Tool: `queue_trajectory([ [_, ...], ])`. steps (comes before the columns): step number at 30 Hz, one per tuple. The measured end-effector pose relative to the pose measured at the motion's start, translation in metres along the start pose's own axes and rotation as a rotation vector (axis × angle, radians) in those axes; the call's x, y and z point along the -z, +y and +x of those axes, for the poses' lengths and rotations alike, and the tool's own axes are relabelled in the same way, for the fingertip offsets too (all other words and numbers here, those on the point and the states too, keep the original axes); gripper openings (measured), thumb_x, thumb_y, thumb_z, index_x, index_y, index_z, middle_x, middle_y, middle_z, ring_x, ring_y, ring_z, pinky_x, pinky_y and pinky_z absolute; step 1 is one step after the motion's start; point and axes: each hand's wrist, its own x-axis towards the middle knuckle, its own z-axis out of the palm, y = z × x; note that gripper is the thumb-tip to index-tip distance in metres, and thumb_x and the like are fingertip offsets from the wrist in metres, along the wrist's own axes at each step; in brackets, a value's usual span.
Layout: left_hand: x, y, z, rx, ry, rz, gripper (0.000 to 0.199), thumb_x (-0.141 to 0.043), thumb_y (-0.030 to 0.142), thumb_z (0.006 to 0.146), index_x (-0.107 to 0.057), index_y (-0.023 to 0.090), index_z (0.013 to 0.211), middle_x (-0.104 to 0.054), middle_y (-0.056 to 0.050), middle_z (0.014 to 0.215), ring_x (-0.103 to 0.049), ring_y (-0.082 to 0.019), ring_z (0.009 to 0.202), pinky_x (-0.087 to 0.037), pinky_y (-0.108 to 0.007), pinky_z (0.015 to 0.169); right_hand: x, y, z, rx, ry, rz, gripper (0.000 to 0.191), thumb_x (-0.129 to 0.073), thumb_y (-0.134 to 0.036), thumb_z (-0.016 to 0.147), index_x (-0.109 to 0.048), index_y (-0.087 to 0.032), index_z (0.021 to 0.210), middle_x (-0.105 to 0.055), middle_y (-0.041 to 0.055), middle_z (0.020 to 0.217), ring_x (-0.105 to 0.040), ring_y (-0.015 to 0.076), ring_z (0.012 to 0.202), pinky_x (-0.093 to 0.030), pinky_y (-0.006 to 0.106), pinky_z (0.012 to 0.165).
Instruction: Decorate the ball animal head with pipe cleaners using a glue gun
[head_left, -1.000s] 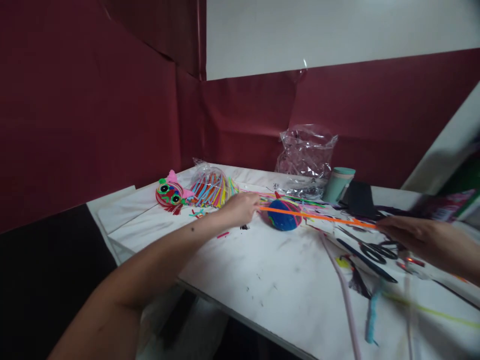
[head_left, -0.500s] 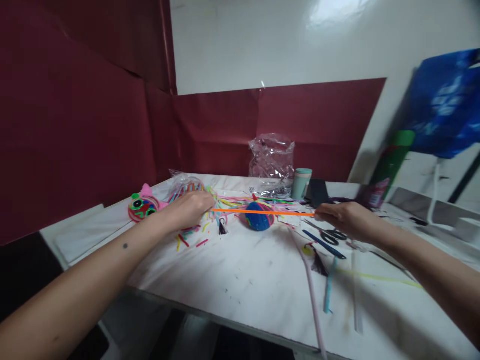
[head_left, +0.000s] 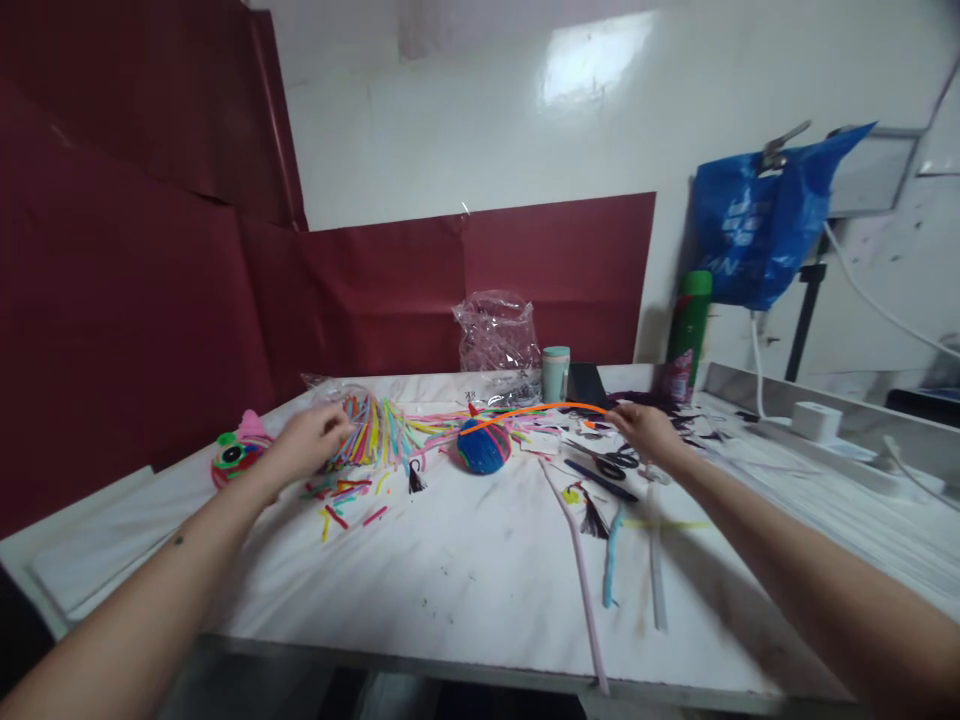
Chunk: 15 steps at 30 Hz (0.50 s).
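Observation:
Between the fingertips of my right hand (head_left: 645, 428) is one end of an orange pipe cleaner (head_left: 540, 408). It arches leftward above the table, its free end in front of a blue ball-shaped craft piece (head_left: 484, 450) with pink and red trim. My left hand (head_left: 311, 440) is off the strip, fingers loosely bent and a little apart, nothing seen in them. It hovers by a bundle of coloured pipe cleaners (head_left: 382, 432) in clear wrap. Left of that hand is a round red craft piece (head_left: 238, 455) with a green-rimmed eye and pink top, partly covered by my forearm.
Scissors (head_left: 604, 458), a dark blue pen-like tool (head_left: 600, 480), black tassels (head_left: 594, 518) and cut scraps (head_left: 337, 515) lie about. Pink (head_left: 581, 580) and light blue (head_left: 611, 560) strips lie in front. Behind stand a clear plastic bag (head_left: 496, 340), a mint cup (head_left: 555, 372) and a green can (head_left: 690, 325).
My left hand has let go of the orange pipe cleaner and moved away left, so the strip, taut before, now curves from my right hand. The camera view has turned to the right.

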Motion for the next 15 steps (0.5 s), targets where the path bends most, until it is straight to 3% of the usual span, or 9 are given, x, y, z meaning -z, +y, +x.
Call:
queue_trajectory([
  [4, -0.050, 0.005, -0.015, -0.057, -0.236, -0.133, 0.015, -0.046, 0.031, 0.075, -0.054, 0.019, 0.069, -0.058, 0.000, 0.068, -0.052, -0.016, 0.065, -0.038, -0.025, 0.060, -0.025, 0.020, -0.005, -0.168, 0.045, 0.021, 0.038, -0.037, -0.033, 0.082, -0.065, -0.010, 0.072, -0.062, 0.0073, 0.054, -0.055, 0.0167, 0.049, -0.036, 0.024, 0.045],
  [7, -0.079, 0.014, -0.017, -0.073, -0.256, -0.126, 0.011, -0.053, 0.028, 0.072, -0.057, 0.019, 0.076, -0.059, -0.001, 0.074, -0.053, -0.016, 0.067, -0.039, -0.025, 0.062, -0.028, 0.035, -0.004, -0.243, 0.055, 0.011, 0.041, -0.034, -0.032, 0.084, -0.066, -0.007, 0.078, -0.062, 0.0089, 0.054, -0.054, 0.0172, 0.045, -0.035, 0.025, 0.042],
  [11, -0.108, 0.044, 0.005, -0.091, -0.166, -0.217, 0.030, -0.053, 0.034, 0.076, -0.057, 0.017, 0.100, -0.060, -0.007, 0.096, -0.057, -0.020, 0.086, -0.044, -0.031, 0.077, -0.029, 0.041, -0.001, -0.208, -0.024, -0.020, 0.028, -0.048, -0.028, 0.080, -0.068, -0.011, 0.071, -0.063, 0.0093, 0.055, -0.058, 0.0190, 0.050, -0.038, 0.027, 0.048],
  [13, -0.123, 0.068, 0.022, -0.168, -0.094, -0.282, 0.041, -0.055, 0.034, 0.077, -0.052, 0.018, 0.114, -0.053, -0.010, 0.117, -0.050, -0.023, 0.109, -0.039, -0.035, 0.092, -0.032, 0.033, -0.002, -0.158, -0.040, -0.043, 0.022, -0.051, -0.023, 0.078, -0.068, -0.010, 0.077, -0.067, 0.0149, 0.069, -0.061, 0.0237, 0.066, -0.042, 0.030, 0.059],
  [15, -0.138, 0.092, 0.037, -0.200, -0.042, -0.285, 0.055, -0.060, 0.035, 0.073, -0.046, 0.021, 0.124, -0.038, -0.012, 0.136, -0.034, -0.026, 0.127, -0.030, -0.039, 0.103, -0.037, 0.018, -0.004, -0.093, -0.034, -0.055, 0.024, -0.050, -0.019, 0.080, -0.066, -0.008, 0.092, -0.066, 0.0225, 0.095, -0.059, 0.0297, 0.089, -0.042, 0.037, 0.073],
])
